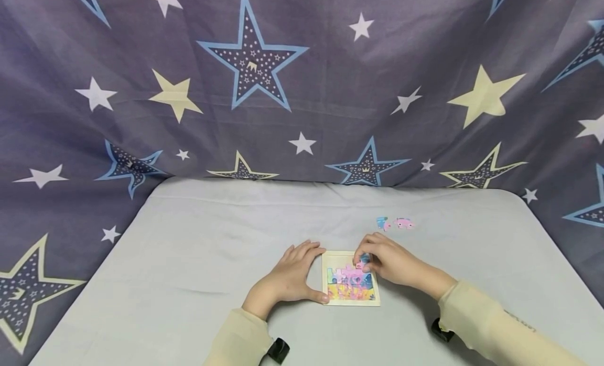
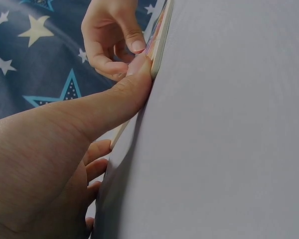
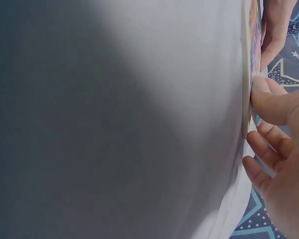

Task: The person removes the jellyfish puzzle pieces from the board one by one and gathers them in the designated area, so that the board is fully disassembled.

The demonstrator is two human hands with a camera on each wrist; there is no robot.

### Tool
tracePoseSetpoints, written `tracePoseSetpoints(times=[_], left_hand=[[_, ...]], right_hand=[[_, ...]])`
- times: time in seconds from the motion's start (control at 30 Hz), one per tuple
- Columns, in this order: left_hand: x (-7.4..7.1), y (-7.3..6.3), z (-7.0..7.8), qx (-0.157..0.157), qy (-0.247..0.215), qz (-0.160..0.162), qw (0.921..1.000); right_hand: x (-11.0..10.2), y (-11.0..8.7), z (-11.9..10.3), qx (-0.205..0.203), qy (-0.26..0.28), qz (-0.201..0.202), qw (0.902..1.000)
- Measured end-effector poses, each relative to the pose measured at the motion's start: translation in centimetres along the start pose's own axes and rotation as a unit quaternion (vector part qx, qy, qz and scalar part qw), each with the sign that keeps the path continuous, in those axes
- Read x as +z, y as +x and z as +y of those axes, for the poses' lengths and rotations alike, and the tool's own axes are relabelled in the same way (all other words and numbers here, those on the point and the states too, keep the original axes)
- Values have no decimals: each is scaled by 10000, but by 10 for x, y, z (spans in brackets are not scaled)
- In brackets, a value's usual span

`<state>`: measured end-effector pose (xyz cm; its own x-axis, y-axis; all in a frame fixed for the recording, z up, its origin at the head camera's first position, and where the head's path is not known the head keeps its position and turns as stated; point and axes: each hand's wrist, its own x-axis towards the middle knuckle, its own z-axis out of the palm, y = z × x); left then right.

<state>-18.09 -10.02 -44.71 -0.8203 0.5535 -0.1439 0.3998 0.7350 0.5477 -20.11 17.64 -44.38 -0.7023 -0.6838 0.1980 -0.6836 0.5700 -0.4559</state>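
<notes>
A square jigsaw puzzle tray (image 1: 351, 303) with a pale frame lies on the bed-like grey surface, its lower part filled with pink, blue and yellow pieces. My left hand (image 1: 294, 274) spans its left side, thumb (image 2: 134, 74) on the near corner, fairly straight fingers by the far corner. Over the tray's upper right, my right hand (image 1: 384, 258) pinches a pink and blue puzzle piece (image 1: 362, 262) between thumb and fingers. In the right wrist view the right thumb (image 3: 274, 104) is against the tray's side; the piece is mostly hidden there.
Two loose puzzle pieces lie beyond the right hand: a blue and pink one (image 1: 382, 223) and a pink one (image 1: 404, 223). The grey cloth surface (image 1: 189, 261) ends at a star-patterned curtain (image 1: 302, 93) behind.
</notes>
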Motion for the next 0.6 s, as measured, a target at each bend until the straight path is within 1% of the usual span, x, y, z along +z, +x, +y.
tracePoseSetpoints(times=[0.2,0.43,0.6], left_hand=[[0,0,1,5,24,17,10000],[-1,-1,2,10,-11,22,10000],[0,-1,1,-18,-28,13,10000]], right_hand=[[-2,-2,3,127,305,145,9993],[-5,-4,5,560,748,354,9950],[-8,-6,5,660,818,404,9936]])
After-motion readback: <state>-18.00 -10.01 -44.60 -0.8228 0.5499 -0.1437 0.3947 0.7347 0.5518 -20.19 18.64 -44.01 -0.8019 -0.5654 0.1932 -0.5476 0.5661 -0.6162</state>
